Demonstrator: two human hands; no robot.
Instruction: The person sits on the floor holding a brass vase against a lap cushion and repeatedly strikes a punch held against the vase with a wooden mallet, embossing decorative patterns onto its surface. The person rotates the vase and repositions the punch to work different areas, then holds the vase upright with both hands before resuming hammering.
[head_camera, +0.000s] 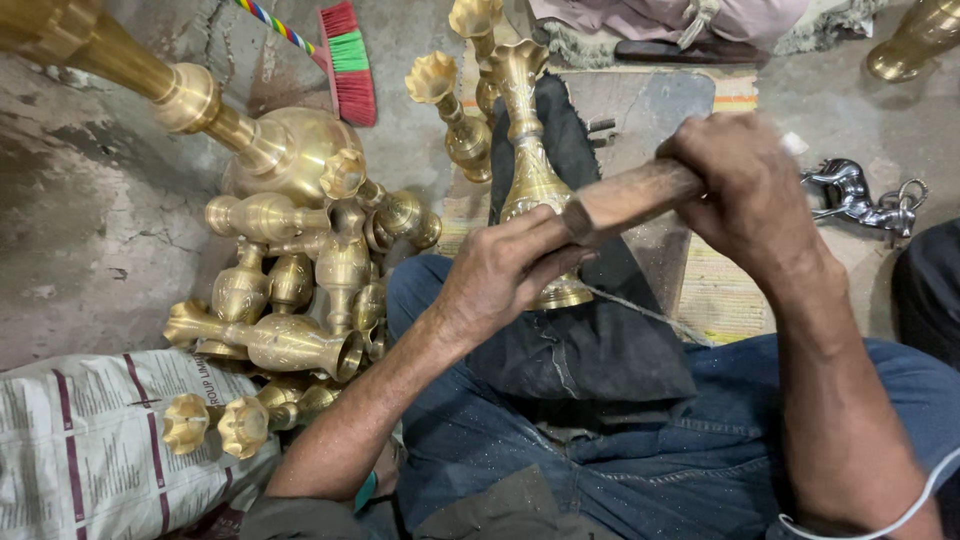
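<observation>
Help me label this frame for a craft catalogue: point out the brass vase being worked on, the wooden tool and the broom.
brass vase (528, 165), head view, on its narrow engraved neck.
wooden tool (630, 197), head view, on the shaft between the hands.
broom (349, 62), head view, on the red-and-green bristles.

A metalware workshop — heaped brass vases (290, 300) on a bare concrete floor (80, 220), broom (345, 60) nearby

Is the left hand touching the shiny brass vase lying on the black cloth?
Touching. The head view shows the left hand wrapped over the brass vase near its base, fingers pressed on the metal with no gap, while it lies on the black cloth.
</observation>
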